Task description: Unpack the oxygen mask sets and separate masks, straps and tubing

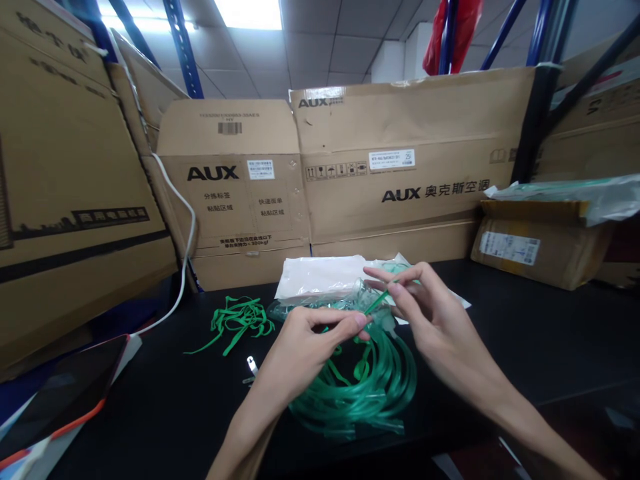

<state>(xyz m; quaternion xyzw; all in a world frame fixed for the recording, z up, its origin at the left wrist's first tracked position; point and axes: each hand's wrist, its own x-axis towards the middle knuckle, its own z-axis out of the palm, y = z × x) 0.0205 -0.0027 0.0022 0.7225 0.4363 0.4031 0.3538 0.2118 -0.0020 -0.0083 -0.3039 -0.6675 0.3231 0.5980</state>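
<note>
"AUX" on cardboard boxes (240, 193)

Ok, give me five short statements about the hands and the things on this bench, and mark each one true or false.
1. Both hands pinch a thin green strap above the coiled green tubing. True.
2. The left hand rests flat on the phone. False: the phone lies far to the left, untouched.
3. A loose bundle of green straps lies left of the hands. True.
4. The right hand holds scissors. False: its fingers grip only the strap.
5. The boxes behind the black table read AUX. True, on the cardboard boxes.
</note>
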